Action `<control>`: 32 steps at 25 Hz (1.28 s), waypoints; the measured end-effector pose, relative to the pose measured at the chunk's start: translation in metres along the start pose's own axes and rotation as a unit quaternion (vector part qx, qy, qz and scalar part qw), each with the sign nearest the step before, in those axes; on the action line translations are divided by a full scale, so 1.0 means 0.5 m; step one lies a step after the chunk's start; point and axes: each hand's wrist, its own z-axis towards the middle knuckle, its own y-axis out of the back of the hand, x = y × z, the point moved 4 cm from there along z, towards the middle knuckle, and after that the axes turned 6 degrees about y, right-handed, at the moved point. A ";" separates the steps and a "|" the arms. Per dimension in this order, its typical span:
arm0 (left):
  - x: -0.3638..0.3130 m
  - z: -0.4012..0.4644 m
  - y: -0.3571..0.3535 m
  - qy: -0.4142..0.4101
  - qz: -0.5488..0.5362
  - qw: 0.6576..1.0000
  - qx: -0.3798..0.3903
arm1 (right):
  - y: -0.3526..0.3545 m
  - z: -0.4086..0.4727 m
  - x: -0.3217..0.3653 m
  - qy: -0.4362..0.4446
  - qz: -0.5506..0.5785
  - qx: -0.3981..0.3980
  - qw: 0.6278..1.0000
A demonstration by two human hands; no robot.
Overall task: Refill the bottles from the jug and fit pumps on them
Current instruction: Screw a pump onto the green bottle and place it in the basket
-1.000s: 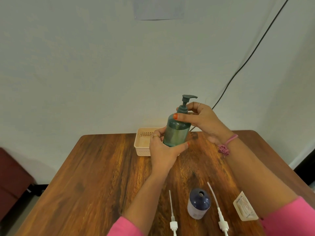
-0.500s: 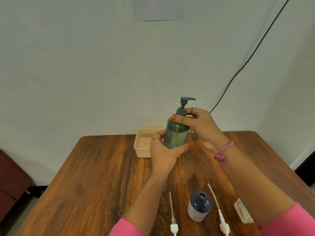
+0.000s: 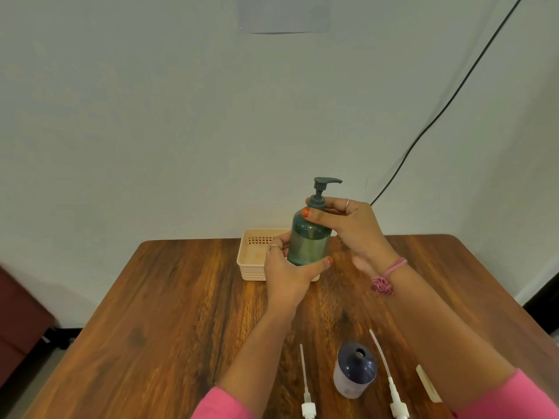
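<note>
Green bottle (image 3: pixel 308 243) is held upright at frame centre, above the far part of the worktop (image 3: pixel 169 313) and in front of a cream basket (image 3: pixel 252 258). Left hand (image 3: pixel 286 272) grips the lower body of the bottle, thumb across its base edge, fingers curled round the far side. Right hand (image 3: pixel 348 225) is clamped on the collar of the dark green pump (image 3: pixel 321 192) seated at the bottle neck, thumb on the near shoulder; the spout points to frame right.

Lower centre-right: a dark blue bottle (image 3: pixel 354 370) stands on the worktop, its neck uncovered, with a white label whose print is too small to read. A white pump (image 3: pixel 306 388) lies to its left, a second white pump (image 3: pixel 390 385) to its right, both apart from it. A flat packet (image 3: pixel 428 385) lies at lower right, partly hidden by the right arm; its writing is illegible.
</note>
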 end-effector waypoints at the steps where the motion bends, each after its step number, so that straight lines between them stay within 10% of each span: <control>1: 0.001 0.003 0.000 0.003 0.000 1.000 0.001 | -0.004 0.002 -0.001 0.002 -0.003 -0.011 1.000; 8: 0.022 0.041 0.025 0.025 -0.017 0.999 0.011 | -0.018 0.001 -0.052 -0.068 -0.150 0.086 0.983; 32: 0.282 0.236 0.279 0.186 0.024 0.981 -0.054 | -0.180 0.255 -0.534 -0.142 -0.316 -0.023 0.938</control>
